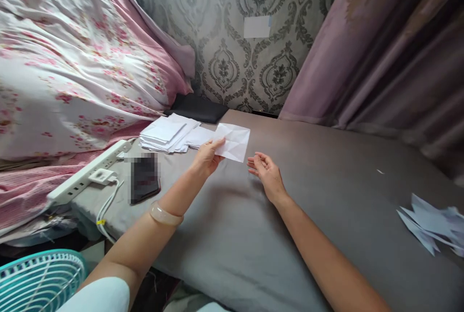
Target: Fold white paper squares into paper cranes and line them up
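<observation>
A creased white sheet of paper (235,143) is pinched by its left edge between the thumb and fingers of my left hand (210,156), above the grey-covered surface. My right hand (266,171) is just to the right of the sheet, apart from it, with fingers loosely spread and nothing seen in them. Behind my left hand lie a stack of white papers (163,130) and a smaller pile of white paper (200,136). Folded pale paper pieces (433,222) are heaped at the far right.
A white power strip (89,172) with a plugged-in charger (102,176) runs along the left edge, near a dark, blurred-out phone-like object (145,179). A turquoise fan (39,280) stands at lower left. A black flat item (199,108) lies by the patterned wall (250,60); a curtain (326,60) hangs right.
</observation>
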`<state>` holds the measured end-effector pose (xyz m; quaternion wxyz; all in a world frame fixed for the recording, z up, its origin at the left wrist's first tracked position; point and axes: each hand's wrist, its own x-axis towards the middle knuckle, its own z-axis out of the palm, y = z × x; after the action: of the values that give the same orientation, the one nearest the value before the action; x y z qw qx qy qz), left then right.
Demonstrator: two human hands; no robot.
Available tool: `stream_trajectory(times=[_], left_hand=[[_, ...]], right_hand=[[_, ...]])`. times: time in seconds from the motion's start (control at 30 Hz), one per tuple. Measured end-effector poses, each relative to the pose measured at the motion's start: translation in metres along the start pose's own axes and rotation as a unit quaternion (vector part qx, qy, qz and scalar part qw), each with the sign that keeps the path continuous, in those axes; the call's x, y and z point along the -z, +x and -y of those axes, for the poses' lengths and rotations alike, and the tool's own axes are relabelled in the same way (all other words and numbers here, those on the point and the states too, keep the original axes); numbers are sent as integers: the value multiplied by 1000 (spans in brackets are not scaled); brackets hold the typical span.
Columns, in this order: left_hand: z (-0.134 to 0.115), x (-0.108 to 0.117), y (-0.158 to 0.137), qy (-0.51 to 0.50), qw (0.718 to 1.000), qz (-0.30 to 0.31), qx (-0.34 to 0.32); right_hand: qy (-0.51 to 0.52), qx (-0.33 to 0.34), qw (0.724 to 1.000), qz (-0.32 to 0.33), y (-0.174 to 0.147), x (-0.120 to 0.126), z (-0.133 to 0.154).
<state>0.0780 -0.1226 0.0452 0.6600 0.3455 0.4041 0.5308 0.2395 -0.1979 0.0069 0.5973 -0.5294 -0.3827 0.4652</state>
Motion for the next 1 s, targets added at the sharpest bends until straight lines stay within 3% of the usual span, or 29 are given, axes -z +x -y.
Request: stream_trajectory(times=[0.1,0.27,0.4,0.5,0.67,0.77,0.87,1.0], left_hand=[[33,-26,-31,-36,992,49,108],[71,-37,-54,63,972,97,207],[85,-30,-55,162,959,111,205],[88,-24,-57,234,947,146,164],[89,-19,-61,278,938,196,67],[89,-20,-61,305,934,172,66],[88,-22,-61,320,932,148,88],[86,-17,-60,301,925,199,117]], right_hand=[[29,-55,997,-33,-14,18,9],[-36,-54,995,-81,-40,61,-8],[-180,-42,980,-72,-56,88,-19],[-276,-27,957,-87,-62,96,-16],[-306,-30,950,-56,-68,103,-9],[-361,20,933,6,-70,111,-7],[-434,97,894,60,-72,117,-7],[-486,117,864,66,-72,118,-8]])
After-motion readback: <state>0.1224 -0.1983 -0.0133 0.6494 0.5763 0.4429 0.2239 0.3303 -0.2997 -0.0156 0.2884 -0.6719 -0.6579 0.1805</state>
